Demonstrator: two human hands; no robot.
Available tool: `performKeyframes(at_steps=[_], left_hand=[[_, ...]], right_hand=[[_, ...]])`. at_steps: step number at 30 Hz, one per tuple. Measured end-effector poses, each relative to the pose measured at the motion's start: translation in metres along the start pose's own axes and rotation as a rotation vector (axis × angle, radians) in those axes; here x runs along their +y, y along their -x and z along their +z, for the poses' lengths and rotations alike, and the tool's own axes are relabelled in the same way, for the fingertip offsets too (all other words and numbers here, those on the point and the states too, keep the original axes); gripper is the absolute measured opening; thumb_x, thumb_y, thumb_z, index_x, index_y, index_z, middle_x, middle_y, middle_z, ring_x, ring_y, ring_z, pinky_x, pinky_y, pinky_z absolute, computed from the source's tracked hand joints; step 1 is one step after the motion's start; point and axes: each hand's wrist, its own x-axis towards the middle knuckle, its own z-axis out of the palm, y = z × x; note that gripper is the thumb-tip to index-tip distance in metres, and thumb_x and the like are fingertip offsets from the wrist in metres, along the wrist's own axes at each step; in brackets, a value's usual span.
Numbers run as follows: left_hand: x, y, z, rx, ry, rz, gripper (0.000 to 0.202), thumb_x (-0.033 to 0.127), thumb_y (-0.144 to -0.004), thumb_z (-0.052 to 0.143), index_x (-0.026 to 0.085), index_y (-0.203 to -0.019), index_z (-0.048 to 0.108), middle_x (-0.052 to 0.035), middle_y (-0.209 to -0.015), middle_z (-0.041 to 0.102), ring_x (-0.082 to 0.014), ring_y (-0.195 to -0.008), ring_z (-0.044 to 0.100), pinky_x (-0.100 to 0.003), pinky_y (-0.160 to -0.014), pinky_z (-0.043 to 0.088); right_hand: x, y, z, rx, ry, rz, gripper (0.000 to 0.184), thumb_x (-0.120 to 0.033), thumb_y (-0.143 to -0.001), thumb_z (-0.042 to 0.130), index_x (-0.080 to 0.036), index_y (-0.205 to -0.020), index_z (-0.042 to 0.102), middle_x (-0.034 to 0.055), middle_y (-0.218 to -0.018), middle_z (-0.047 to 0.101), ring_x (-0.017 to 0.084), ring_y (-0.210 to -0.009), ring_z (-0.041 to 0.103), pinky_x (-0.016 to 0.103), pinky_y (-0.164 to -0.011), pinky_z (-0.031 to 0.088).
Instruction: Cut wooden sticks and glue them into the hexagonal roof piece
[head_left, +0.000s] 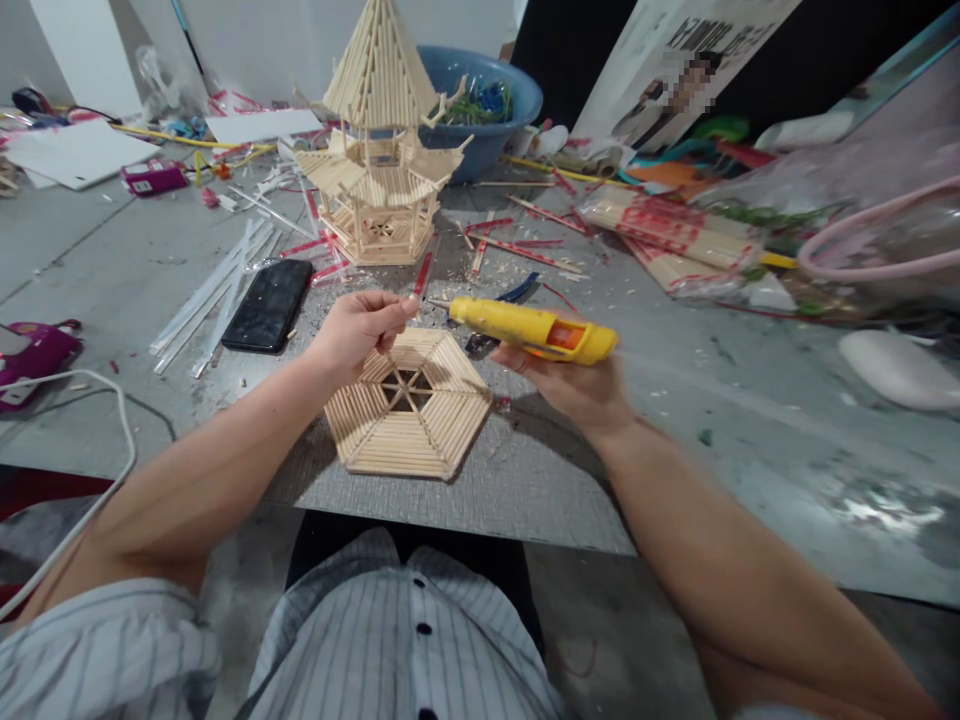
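Note:
My right hand [577,388] is wrapped round a yellow hot glue gun [502,322], its nozzle pointing left. Close to the nozzle tip, my left hand [364,325] is closed in a pinch; whatever is between thumb and finger is too small to make out. Below both hands, a hexagonal panel of wooden sticks [405,455] lies flat on the table, with spokes across its open centre. My left hand hides part of its upper left edge. Behind the hands stands a tiered pagoda model made of wooden sticks [382,185].
A black phone [268,305] and clear glue sticks [217,285] lie to the left. Blue-handled pliers [523,290] are partly behind the glue gun. Further back are a blue basin [517,95] and bagged sticks [675,235]. A white cable [124,425] hangs over the left table edge.

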Motion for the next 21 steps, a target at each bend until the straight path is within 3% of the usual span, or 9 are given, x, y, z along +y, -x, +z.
performKeyframes(at_steps=[2, 5, 9, 21], left_hand=[[-0.002, -0.001, -0.002, 0.034, -0.201, 0.108, 0.014, 0.020, -0.072, 0.068, 0.015, -0.061, 0.062, 0.0063, -0.047, 0.047, -0.0034, -0.042, 0.037, -0.021, -0.044, 0.028], [-0.005, 0.000, -0.005, 0.052, -0.510, 0.315, 0.010, 0.022, -0.071, 0.068, 0.014, -0.065, 0.068, 0.0039, -0.055, 0.057, -0.0051, -0.051, 0.044, -0.022, -0.050, 0.033], [-0.006, 0.001, -0.007, 0.038, -0.761, 0.510, 0.016, 0.026, -0.074, 0.063, 0.015, -0.067, 0.072, 0.0011, -0.062, 0.063, -0.0066, -0.056, 0.050, -0.022, -0.055, 0.036], [-0.007, 0.001, -0.008, 0.011, -0.865, 0.615, 0.019, 0.026, -0.078, 0.061, 0.014, -0.070, 0.072, -0.0009, -0.064, 0.065, -0.0071, -0.056, 0.051, -0.022, -0.056, 0.037]], right_hand=[[-0.002, -0.003, -0.001, 0.012, -0.128, 0.098, 0.043, -0.061, -0.057, 0.076, -0.024, -0.069, 0.058, -0.0014, -0.064, 0.059, 0.014, -0.055, 0.056, 0.032, -0.052, 0.048], [-0.005, -0.006, -0.006, -0.020, -0.210, 0.228, 0.044, -0.061, -0.057, 0.077, -0.023, -0.060, 0.056, -0.0040, -0.051, 0.049, 0.008, -0.040, 0.039, 0.026, -0.037, 0.033], [-0.007, -0.008, -0.010, -0.107, -0.235, 0.304, 0.051, -0.067, -0.049, 0.078, -0.022, -0.056, 0.057, -0.0046, -0.044, 0.045, 0.007, -0.036, 0.035, 0.024, -0.033, 0.025], [-0.011, -0.007, -0.012, -0.196, -0.216, 0.278, 0.045, -0.065, -0.057, 0.076, -0.025, -0.062, 0.057, -0.0047, -0.046, 0.040, 0.008, -0.039, 0.031, 0.026, -0.036, 0.023]])
